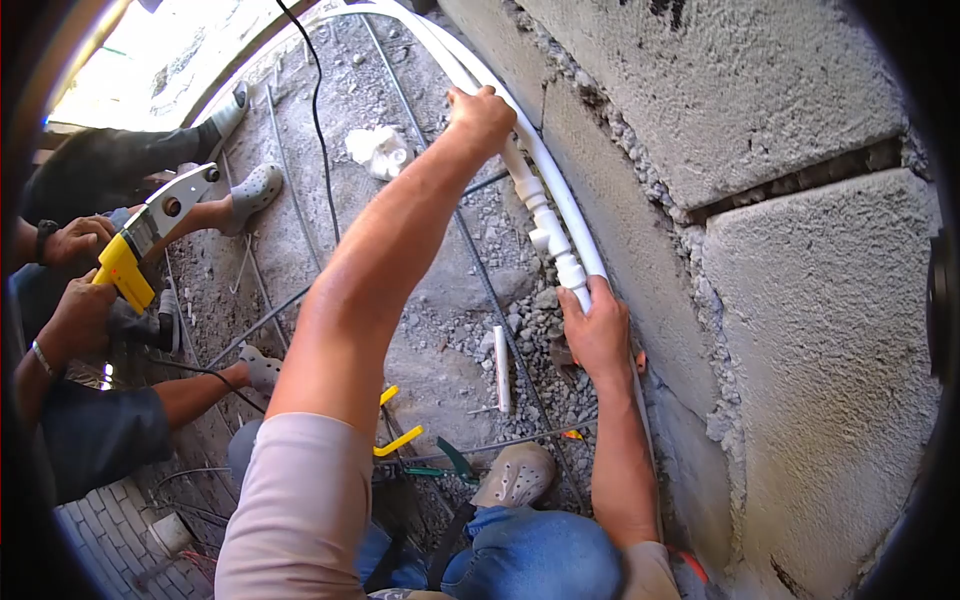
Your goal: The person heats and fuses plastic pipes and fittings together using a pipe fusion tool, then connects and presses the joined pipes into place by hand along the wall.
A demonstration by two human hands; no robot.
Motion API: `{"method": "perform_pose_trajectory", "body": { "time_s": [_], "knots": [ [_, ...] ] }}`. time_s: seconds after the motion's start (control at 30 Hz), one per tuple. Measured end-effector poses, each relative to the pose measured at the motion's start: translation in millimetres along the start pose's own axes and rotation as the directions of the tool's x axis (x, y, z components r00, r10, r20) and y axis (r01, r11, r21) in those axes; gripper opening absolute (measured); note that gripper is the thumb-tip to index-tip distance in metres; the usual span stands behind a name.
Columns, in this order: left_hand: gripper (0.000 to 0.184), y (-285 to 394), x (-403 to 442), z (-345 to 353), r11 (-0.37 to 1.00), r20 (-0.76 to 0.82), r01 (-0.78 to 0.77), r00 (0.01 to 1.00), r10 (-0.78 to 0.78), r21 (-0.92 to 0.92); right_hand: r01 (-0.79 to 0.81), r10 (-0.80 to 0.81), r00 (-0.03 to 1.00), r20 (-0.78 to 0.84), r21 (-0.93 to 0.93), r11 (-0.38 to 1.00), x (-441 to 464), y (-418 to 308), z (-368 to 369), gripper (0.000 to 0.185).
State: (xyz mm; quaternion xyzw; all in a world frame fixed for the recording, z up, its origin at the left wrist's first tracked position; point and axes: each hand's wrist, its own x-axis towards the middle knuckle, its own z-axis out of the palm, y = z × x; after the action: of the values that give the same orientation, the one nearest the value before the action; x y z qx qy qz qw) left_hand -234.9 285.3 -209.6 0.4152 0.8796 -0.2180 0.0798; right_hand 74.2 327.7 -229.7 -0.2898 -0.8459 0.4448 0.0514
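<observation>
white glare upper left; fisheye-bent, blackened edges.

Smooth plastic pipe (567, 192), plastic fittings (570, 271), rough matt concrete wall (820, 270)

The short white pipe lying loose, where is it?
In the head view, the short white pipe lies on the ground, slightly right of centre, left of the right hand and above the beige clog.

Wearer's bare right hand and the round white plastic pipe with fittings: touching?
Touching. Head view shows the right hand's thumb and fingers gripping the pipe's near end.
</observation>
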Motion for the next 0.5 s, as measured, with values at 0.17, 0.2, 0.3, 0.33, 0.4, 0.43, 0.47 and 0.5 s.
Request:
{"method": "perform_pose_trajectory", "body": {
  "time_s": [0.17, 0.2, 0.3, 0.33, 0.4, 0.43, 0.47, 0.5],
  "knots": [
    [0.026, -2.2, 0.2, 2.3, 1.0, -0.031, -0.003, 1.0, 0.003, -0.013, -0.016, 0.016, 1.0, 0.01, 0.017, 1.0, 0.5, -2.4, -1.1, 0.032],
    [0.026, -1.8, -1.0, 1.7, 1.0, -0.022, -0.006, 1.0, 0.006, -0.019, -0.024, 0.023, 1.0, 0.018, 0.005, 1.0, -0.2, -2.6, -1.1, 0.032],
    [0.026, -1.8, -2.7, 0.3, 1.0, -0.028, -0.012, 1.0, 0.011, -0.022, -0.014, 0.015, 1.0, 0.013, -0.005, 1.0, 0.3, -1.5, -0.3, 0.032],
    [0.026, -1.3, -3.2, 1.2, 1.0, -0.04, -0.016, 0.999, 0.015, -0.018, 0.0, 0.0, 1.0, 0.002, -0.002, 1.0, -0.5, -0.6, 0.4, 0.031],
    [0.026, -1.5, -2.9, 1.7, 1.0, -0.034, -0.01, 0.999, 0.009, -0.029, -0.012, 0.012, 1.0, 0.01, -0.006, 1.0, -0.6, -3.0, -1.0, 0.031],
    [0.025, -1.1, -2.6, 2.2, 0.999, -0.029, -0.003, 1.0, 0.002, -0.04, -0.024, 0.024, 1.0, 0.017, -0.012, 1.0, -0.6, -3.8, -1.5, 0.031],
    [0.025, -0.9, -2.3, 3.2, 0.999, -0.027, -0.007, 1.0, 0.006, -0.043, -0.028, 0.029, 0.999, 0.018, -0.014, 1.0, -1.1, -3.2, -0.8, 0.031],
    [0.025, -1.5, -1.9, 3.9, 0.999, -0.033, -0.004, 0.999, 0.002, -0.047, -0.022, 0.022, 1.0, 0.008, -0.008, 1.0, -1.2, -2.6, 0.1, 0.032]
  ]
}}
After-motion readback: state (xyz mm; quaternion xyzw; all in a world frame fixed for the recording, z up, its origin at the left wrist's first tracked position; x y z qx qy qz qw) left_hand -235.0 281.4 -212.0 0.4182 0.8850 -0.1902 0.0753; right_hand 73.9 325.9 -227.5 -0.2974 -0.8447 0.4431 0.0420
